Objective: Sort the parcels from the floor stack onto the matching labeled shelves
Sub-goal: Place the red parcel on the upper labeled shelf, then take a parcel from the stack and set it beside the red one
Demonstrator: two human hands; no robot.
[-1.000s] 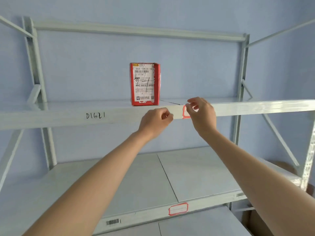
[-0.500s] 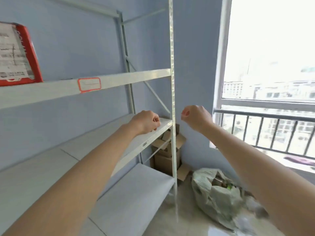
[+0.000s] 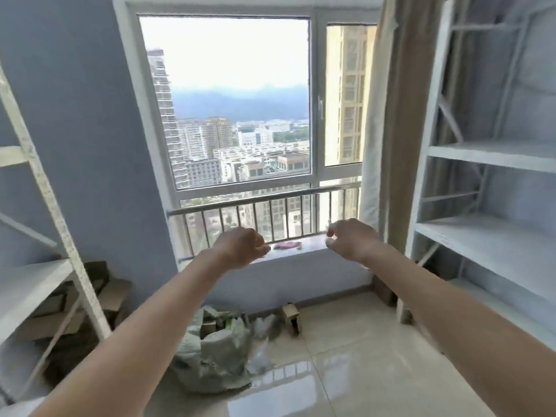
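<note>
Both arms reach toward the window sill (image 3: 301,251). The left hand (image 3: 240,246) and right hand (image 3: 350,240) are loosely curled, each grip holding nothing. Below the sill, a grey sack (image 3: 210,353) of parcels sits on the floor, with bare tile to its right. White shelves (image 3: 481,236) stand right of the sill.
</note>
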